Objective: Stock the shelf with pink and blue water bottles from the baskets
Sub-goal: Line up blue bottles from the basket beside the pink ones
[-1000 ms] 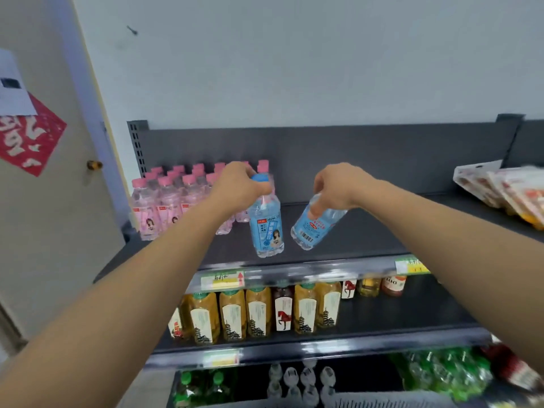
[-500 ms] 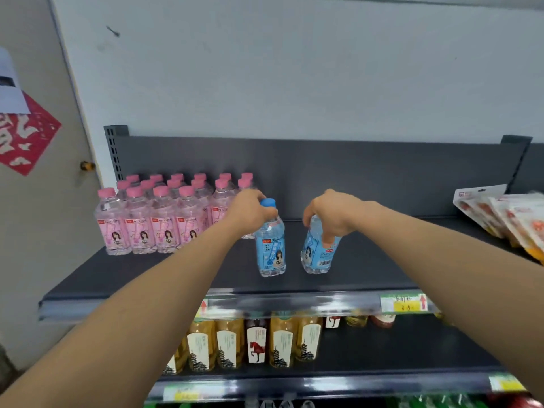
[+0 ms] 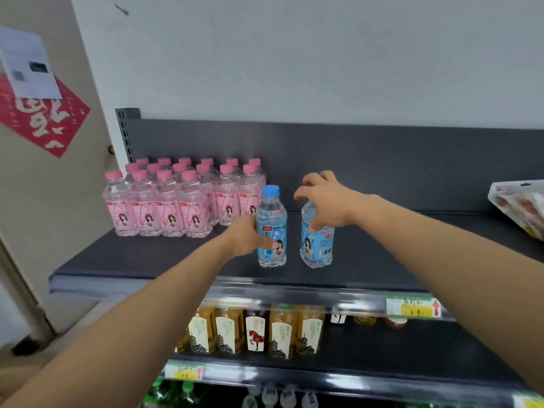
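Gripping blue bottle [image 3: 272, 210] near shelf edge [image 3: 132, 282]

Dark grey top shelf [image 3: 141, 260] across mid-frame. Carries, at centre left, a tight block of upright pink bottles [image 3: 182, 207], several rows deep. Just right of that block, nearer the front edge, left blue bottle [image 3: 272, 231] and right blue bottle [image 3: 318, 248], both upright, close together but apart. At the right edge of the frame, snack packets [image 3: 518, 204].
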Motion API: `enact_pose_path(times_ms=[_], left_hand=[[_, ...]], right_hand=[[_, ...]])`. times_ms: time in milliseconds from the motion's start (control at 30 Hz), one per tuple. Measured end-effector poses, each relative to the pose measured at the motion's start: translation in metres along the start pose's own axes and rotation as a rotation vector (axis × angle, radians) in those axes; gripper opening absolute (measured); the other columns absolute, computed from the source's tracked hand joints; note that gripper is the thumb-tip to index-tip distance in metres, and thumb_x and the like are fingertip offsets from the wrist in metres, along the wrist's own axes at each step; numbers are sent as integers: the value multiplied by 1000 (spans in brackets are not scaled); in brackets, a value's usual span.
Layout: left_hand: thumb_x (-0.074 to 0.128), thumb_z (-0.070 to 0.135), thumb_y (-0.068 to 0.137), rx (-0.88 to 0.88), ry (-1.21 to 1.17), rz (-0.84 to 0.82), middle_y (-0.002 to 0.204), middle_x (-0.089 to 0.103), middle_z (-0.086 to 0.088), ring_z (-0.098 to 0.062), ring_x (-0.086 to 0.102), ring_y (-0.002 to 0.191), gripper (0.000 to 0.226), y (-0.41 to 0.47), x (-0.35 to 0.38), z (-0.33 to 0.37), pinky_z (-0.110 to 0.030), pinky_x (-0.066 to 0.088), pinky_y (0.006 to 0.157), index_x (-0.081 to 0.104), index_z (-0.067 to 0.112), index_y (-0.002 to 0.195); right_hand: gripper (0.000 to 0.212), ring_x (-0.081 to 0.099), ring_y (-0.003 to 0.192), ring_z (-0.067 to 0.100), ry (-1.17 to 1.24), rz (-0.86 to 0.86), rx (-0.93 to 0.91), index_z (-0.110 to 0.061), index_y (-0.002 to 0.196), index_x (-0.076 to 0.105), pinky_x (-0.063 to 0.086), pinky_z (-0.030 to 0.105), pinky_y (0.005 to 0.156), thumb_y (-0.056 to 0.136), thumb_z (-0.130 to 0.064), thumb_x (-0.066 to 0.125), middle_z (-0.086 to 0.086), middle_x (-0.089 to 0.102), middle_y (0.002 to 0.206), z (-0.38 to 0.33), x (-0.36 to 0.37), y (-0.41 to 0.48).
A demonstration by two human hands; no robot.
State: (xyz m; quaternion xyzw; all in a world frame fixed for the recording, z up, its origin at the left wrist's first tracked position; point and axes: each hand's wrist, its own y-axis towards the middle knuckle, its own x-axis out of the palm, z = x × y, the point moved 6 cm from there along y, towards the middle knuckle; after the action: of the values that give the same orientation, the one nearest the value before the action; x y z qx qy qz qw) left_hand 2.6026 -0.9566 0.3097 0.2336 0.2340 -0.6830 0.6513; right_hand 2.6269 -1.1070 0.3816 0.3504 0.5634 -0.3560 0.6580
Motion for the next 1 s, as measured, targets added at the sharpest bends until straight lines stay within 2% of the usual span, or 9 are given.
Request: enact_pose_path(times_ms=[67,100,200,300,400,500,633,733,1000], left_hand=[[71,8,80,-7,-43,5,124,63,-9,-26,60,111,44,3,2,-3,-40,48,98,55,8,121],[71,8,80,-6,-60,11,124,63,-9,-26,60,111,44,4,2,-3,-43,48,99,55,8,120],[74,6,78,2,-85,66,122,64,-10,-25,61,110,47,12,5,-6,-42,48,99,54,6,120],[77,5,75,5,-89,106,120,65,-8,-19,62,103,51,21,13,-10,-30,48,91,53,5,120],[74,5,77,1,-130,115,120,64,-7,-21,61,109,49,33,20,-11,-29,46,91,53,5,122],[72,5,79,-2,-144,132,120,63,-5,-19,59,109,49,47,23,-10,-30,45,93,52,6,124],[71,3,80,-6,-171,173,124,62,-8,-20,59,110,51,71,28,-15,-24,43,90,52,4,126],[70,3,81,-17,-171,179,127,60,-7,-20,56,116,52,89,36,-19,-23,39,90,50,5,129],[68,13,85,-14,-63,239,131,58,-6,-23,54,119,51,140,46,-20,-27,40,96,49,9,132]], right_hand=[[103,18,137,33,172,80,82,-24,148,15,37,47,107,70,-27,81,6,15,151,12,8,-7],[109,24,136,34,317,114,133,-25,149,8,39,47,105,68,-25,82,7,14,151,18,12,-11],[116,41,128,32,751,168,292,-22,148,3,44,42,100,66,-20,85,11,20,148,33,37,-21],[103,47,121,26,920,143,365,-16,137,18,46,40,100,62,-25,87,8,33,138,37,70,-23],[76,58,106,20,1059,143,370,-17,114,26,52,37,91,66,-21,85,4,53,117,41,91,-14],[63,57,99,16,1120,205,395,-11,114,32,50,31,86,73,-12,79,2,56,112,54,94,-2],[62,54,105,15,1200,237,417,-9,130,34,46,28,89,80,-6,71,6,54,126,69,110,20],[70,54,115,20,1184,231,444,-13,134,34,46,33,98,78,-10,75,7,51,131,78,128,37],[48,55,103,14,1132,244,434,-12,132,42,43,25,87,89,-16,63,3,59,126,95,142,81]])
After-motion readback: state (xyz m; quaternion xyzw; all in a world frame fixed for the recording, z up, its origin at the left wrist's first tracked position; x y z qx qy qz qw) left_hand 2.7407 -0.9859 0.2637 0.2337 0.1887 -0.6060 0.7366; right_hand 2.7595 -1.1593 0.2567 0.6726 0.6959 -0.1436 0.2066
